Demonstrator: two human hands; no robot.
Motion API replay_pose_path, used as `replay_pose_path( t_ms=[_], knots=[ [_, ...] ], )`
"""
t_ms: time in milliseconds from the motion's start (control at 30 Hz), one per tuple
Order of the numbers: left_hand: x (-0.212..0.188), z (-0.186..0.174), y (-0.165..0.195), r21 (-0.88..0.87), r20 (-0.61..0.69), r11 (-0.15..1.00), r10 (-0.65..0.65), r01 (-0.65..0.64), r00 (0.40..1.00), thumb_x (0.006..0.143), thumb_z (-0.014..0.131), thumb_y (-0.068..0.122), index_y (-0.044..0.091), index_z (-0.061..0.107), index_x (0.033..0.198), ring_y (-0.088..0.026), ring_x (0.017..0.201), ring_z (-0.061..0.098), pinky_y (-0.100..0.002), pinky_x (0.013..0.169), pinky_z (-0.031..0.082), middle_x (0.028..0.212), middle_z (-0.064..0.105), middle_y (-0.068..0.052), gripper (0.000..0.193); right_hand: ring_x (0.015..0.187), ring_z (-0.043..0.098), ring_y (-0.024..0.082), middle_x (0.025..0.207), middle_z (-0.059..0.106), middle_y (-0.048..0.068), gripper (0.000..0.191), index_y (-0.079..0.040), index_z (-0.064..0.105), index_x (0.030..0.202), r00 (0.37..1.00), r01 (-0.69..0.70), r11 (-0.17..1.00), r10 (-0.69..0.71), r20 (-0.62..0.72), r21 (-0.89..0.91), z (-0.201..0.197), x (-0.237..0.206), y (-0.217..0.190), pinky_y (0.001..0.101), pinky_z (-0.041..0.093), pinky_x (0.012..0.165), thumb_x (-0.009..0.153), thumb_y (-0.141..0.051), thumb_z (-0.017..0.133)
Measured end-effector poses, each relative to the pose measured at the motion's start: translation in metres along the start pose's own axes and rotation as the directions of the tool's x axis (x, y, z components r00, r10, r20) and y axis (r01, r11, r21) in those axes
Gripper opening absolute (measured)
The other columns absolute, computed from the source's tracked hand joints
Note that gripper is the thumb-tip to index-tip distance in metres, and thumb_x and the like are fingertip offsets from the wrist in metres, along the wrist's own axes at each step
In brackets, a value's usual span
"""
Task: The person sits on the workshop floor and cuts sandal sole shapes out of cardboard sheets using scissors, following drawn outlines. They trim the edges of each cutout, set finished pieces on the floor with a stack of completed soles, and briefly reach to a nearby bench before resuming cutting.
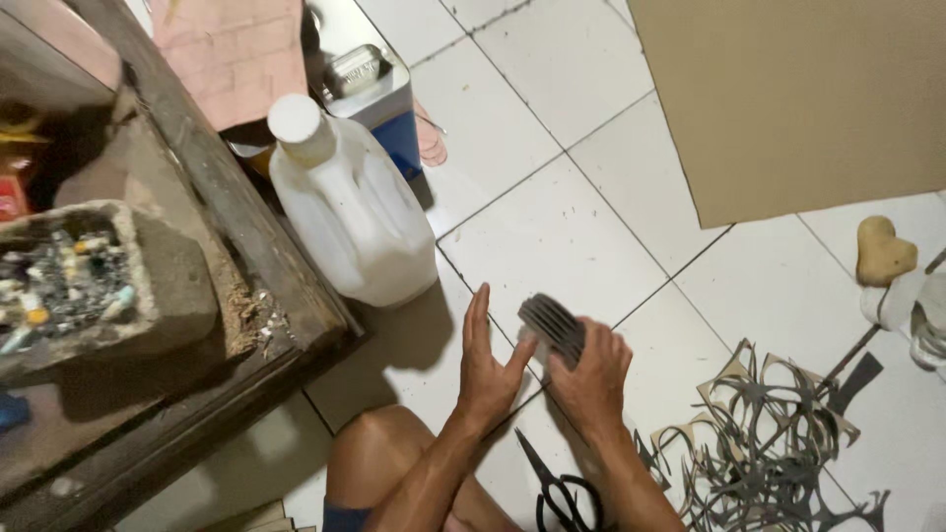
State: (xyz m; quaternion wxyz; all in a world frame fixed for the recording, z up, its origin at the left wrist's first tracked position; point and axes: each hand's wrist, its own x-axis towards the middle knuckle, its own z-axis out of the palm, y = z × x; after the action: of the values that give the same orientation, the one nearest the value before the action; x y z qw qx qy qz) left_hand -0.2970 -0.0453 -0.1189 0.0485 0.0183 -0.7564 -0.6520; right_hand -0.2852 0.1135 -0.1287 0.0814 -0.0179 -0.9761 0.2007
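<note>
White floor tiles (552, 236) fill most of the view, and everything here is placed against the white jug (345, 212) standing on them. Far to the right of the jug, a big tan board (798, 99) lies flat and covers the upper right corner. Left of the jug runs a dark wooden bench (236, 246), its edge almost touching the jug's side, and on it further left sits a grey block (108, 286) with a hollow full of small scraps. Behind the jug, just beside its neck, stands a blue-and-silver can (379, 99), with a pink sheet (236, 49) up and to the left of it. Down and well to the right of the jug lies a heap of grey cut-outs (769, 453) (thin, curved offcuts, tangled together). Below the jug, nearer the viewer, a bare knee (379, 458) shows. The right hand (591, 379), below and right of the jug, is closed around a stack of grey pieces (554, 325), which fans up above the fingers, off the floor. The left hand (488, 365) is open and flat, fingers straight, its thumb up against the stack's lower edge. Black scissors (562, 493) lie on the floor under the right forearm. Far right of the jug sits a tan heart-shaped lump (882, 251).
</note>
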Motion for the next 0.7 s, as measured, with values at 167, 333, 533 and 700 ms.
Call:
replay_pose_path(
  t_ms=[167, 333, 533, 700],
  knots=[
    [-0.043, -0.008, 0.008, -0.281, 0.053, 0.926, -0.246, 0.250, 0.968, 0.094, 0.071, 0.019, 0.010, 0.010, 0.163, -0.036, 0.150, 0.030, -0.048, 0.119, 0.029, 0.157, 0.028, -0.024, 0.093, 0.119, 0.052, 0.034, 0.129, 0.052, 0.021, 0.066, -0.001, 0.043, 0.140, 0.901, -0.410, 0.840, 0.314, 0.299, 0.355, -0.009, -0.042, -0.012, 0.0480, 0.045, 0.100, 0.083, -0.022, 0.068],
    [-0.134, -0.035, 0.022, -0.346, 0.189, 0.804, -0.446, 0.484, 0.875, 0.092, 0.066, 0.024, 0.013, 0.020, 0.160, -0.032, 0.127, 0.054, -0.044, 0.103, 0.049, 0.142, 0.052, -0.018, 0.083, 0.109, 0.063, 0.030, 0.127, 0.057, 0.017, 0.060, -0.004, 0.044, 0.140, 0.776, -0.580, 0.148, 0.398, 0.489, 0.801, -0.021, -0.125, -0.048, 0.0436, 0.054, 0.089, 0.083, -0.013, 0.059],
    [-0.258, -0.099, 0.057, -0.432, 0.078, 0.806, -0.413, 0.404, 0.907, 0.087, 0.074, 0.017, 0.004, 0.047, 0.145, -0.018, 0.122, 0.060, -0.031, 0.103, 0.050, 0.131, 0.062, -0.010, 0.065, 0.110, 0.063, 0.028, 0.120, 0.063, 0.015, 0.052, -0.002, 0.048, 0.138, 0.797, -0.524, -0.261, 0.184, 0.575, 0.810, -0.050, -0.224, -0.125, 0.0413, 0.053, 0.094, 0.086, -0.007, 0.053],
    [-0.343, -0.148, 0.063, -0.737, -0.093, 0.614, -0.504, 0.281, 0.858, 0.082, 0.077, 0.011, 0.001, 0.053, 0.135, -0.016, 0.111, 0.063, -0.030, 0.097, 0.052, 0.121, 0.067, -0.010, 0.059, 0.106, 0.064, 0.029, 0.116, 0.064, 0.016, 0.049, -0.005, 0.047, 0.135, 0.751, -0.651, -0.231, -0.060, 0.658, 0.723, -0.068, -0.290, -0.175, 0.0433, 0.052, 0.091, 0.087, -0.006, 0.056]
  ],
)
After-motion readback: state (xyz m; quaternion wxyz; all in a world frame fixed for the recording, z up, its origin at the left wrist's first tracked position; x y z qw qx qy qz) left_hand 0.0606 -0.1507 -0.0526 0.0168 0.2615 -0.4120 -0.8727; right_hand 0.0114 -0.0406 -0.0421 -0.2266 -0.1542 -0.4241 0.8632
